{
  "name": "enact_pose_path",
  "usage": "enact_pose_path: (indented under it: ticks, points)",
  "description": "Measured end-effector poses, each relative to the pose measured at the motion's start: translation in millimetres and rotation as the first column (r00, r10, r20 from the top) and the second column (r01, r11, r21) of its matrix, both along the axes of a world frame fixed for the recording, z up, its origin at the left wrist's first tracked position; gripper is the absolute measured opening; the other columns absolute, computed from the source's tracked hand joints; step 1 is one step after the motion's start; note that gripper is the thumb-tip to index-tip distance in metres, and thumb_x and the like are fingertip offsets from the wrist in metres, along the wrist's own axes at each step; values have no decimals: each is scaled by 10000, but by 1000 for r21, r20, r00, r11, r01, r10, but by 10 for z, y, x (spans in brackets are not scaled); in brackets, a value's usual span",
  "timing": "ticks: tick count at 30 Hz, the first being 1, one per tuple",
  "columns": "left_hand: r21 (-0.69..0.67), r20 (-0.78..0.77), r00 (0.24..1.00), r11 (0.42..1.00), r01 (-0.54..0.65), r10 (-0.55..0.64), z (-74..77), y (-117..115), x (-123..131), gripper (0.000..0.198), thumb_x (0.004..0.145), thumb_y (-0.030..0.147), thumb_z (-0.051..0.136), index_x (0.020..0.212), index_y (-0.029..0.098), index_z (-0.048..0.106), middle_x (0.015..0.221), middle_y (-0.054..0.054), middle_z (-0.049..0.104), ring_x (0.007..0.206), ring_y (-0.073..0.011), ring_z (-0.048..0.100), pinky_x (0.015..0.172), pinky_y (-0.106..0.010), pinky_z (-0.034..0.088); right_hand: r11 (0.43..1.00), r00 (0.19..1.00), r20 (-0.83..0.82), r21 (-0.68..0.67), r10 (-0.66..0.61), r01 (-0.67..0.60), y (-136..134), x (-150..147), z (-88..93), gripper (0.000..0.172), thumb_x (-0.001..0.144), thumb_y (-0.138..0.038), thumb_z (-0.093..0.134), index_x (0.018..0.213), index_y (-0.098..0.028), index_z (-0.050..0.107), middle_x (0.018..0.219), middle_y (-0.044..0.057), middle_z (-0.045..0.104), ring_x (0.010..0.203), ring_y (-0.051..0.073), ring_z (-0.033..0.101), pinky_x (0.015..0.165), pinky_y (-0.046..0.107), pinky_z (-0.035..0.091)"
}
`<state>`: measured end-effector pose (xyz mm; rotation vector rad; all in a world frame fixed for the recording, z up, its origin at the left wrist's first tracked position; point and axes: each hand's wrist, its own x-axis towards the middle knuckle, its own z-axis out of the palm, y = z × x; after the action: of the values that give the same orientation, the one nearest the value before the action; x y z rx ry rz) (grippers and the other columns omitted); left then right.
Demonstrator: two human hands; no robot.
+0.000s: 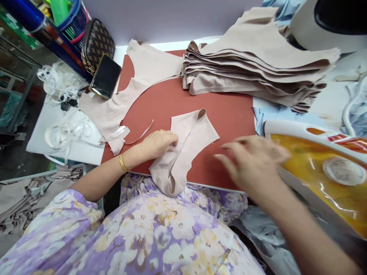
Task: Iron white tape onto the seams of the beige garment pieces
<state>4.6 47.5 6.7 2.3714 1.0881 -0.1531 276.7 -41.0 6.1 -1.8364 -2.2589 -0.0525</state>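
A folded beige fabric piece [186, 149] lies on the red-brown mat [229, 114], its lower end hanging over the near edge. My left hand [157, 143], with a gold bangle on the wrist, rests on the piece's left side, fingers closed and pressing its edge. My right hand [252, 162] hovers blurred above the mat to the right of the piece, fingers stretched out and empty, next to an orange and white iron [323, 168].
A tall stack of beige cut pieces [258, 65] sits at the back right. Another beige piece [126, 95] with a white ribbon lies at left, beside a phone [105, 76] and patterned pouch [96, 44]. White elastic coils [69, 131] lie on a white board.
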Motion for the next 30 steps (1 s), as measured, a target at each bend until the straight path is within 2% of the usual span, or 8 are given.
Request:
enact_pose_path:
  ticks: [3, 6, 13, 18, 22, 26, 28, 30]
  points:
    - [0, 23, 1000, 1000, 7, -7, -1, -22, -36, 96, 877, 132, 613, 954, 162, 662, 991, -61, 671, 929, -210, 635, 877, -357, 496, 991, 994, -109, -129, 11, -25, -19, -658, -115, 211, 911, -393, 574, 956, -207, 662, 1099, 91, 583, 1074, 256, 468, 930, 458, 273]
    - [98, 29, 999, 995, 22, -25, -20, -55, -48, 151, 890, 169, 606, 1030, 178, 663, 1029, -73, 650, 960, -220, 614, 866, -359, 502, 961, 974, -202, -271, -100, 43, -21, -923, -183, 225, 892, -358, 607, 1027, -182, 643, 1173, 118, 576, 1137, 274, 440, 973, 471, 257]
    - [237, 10, 999, 971, 41, -44, -27, -164, -30, 109, 907, 228, 583, 881, 230, 688, 952, -67, 670, 893, -216, 622, 731, -316, 532, 983, 959, -279, -184, -60, 8, -76, -1033, -200, 136, 927, -239, 501, 874, -197, 619, 1004, 87, 629, 1023, 258, 512, 876, 445, 312]
    - [183, 261, 965, 980, -75, 25, 233, -186, -116, 143, 883, 180, 577, 903, 277, 680, 933, -8, 726, 878, -182, 678, 826, -283, 567, 988, 918, -395, -125, 29, -85, -40, -884, -206, 240, 965, -335, 431, 839, -216, 598, 903, 45, 645, 888, 214, 574, 799, 400, 373]
    - [52, 384, 903, 971, -233, 196, 487, -226, -295, 198, 932, 248, 505, 1027, 259, 678, 909, 8, 745, 793, -148, 698, 700, -237, 557, 966, 846, -532, -195, 42, -171, -53, -521, 56, 355, 966, -499, 408, 830, -228, 592, 826, 23, 653, 757, 171, 587, 777, 363, 463]
    - [-195, 522, 748, 911, -362, 409, 571, 16, -476, 257, 914, 341, 499, 1093, 253, 661, 999, -21, 745, 867, -177, 692, 721, -278, 546, 937, 677, -731, -287, -80, -199, 157, -39, 523, 358, 885, -554, 554, 976, -219, 643, 946, 67, 681, 901, 197, 634, 824, 340, 519]
    - [-241, 605, 665, 896, -372, 438, 607, 314, -482, 208, 879, 350, 534, 960, 220, 675, 911, -32, 732, 813, -177, 665, 697, -288, 531, 949, 714, -695, -277, -90, -150, 422, 194, 781, 389, 839, -506, 625, 1088, -211, 667, 1016, 90, 701, 948, 221, 650, 852, 363, 527]
    - [-201, 686, 607, 906, -373, 402, 705, 722, -397, 187, 857, 356, 569, 851, 189, 654, 766, -28, 674, 684, -138, 588, 632, -267, 493, 971, 797, -579, -238, -174, 39, 755, 392, 1057, 307, 810, -390, 651, 1035, -190, 711, 989, 109, 719, 909, 225, 654, 844, 373, 515]
